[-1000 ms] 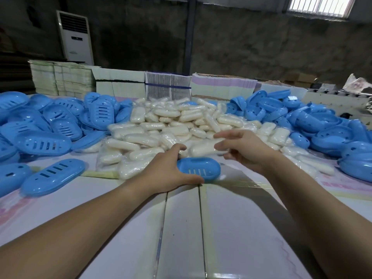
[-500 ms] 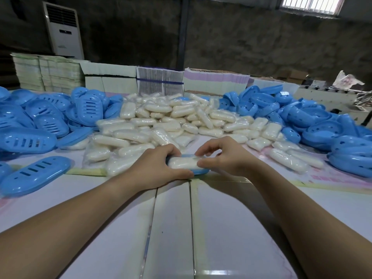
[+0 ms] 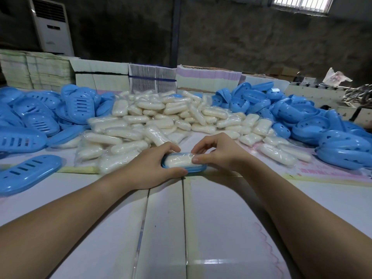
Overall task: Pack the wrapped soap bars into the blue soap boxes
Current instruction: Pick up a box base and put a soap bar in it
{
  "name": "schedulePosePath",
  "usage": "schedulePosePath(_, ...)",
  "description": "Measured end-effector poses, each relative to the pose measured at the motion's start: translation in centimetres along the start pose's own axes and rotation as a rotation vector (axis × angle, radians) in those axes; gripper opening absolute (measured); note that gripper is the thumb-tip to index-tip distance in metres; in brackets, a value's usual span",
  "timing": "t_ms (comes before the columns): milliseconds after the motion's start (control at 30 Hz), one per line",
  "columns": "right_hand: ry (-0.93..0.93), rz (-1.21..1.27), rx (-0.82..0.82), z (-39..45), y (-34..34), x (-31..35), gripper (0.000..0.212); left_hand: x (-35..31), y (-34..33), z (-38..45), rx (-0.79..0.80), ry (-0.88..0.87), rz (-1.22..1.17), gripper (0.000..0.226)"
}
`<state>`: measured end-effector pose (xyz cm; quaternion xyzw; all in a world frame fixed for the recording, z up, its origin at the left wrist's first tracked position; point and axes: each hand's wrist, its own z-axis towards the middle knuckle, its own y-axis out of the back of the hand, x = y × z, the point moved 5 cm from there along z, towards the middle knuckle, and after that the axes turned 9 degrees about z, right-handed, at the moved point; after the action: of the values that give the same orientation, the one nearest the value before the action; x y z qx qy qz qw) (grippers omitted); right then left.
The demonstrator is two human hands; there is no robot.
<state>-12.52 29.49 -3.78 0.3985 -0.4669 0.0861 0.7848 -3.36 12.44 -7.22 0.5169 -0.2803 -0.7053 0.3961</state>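
Right at the near middle of the table (image 3: 221, 228), left hand (image 3: 150, 168) curls round the blue box base (image 3: 198, 168) while right hand (image 3: 219, 153) fingertips pinch the wrapped soap bar (image 3: 178, 160) into it, so next up is probably grabbing a slotted lid (image 3: 28, 172) from the left.
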Motion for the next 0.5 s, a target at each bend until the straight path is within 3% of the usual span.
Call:
schedulePosePath(233,0.006,0.064,-0.077,-0.5,0.1,-0.2,0.009,0.0,0.0,-0.1,0.015,-0.024,-0.001,0.061)
schedulePosePath(367,0.029,0.183,-0.439,-0.5,3.2,0.0,0.005,-0.2,0.0,-0.2,0.031,-0.067,-0.016,0.057)
schedulePosePath(500,-0.066,-0.154,-0.798,-2.9,9.5,-2.0,0.014,-0.5,-0.5,-0.1,0.064,-0.103,-0.026,0.057)
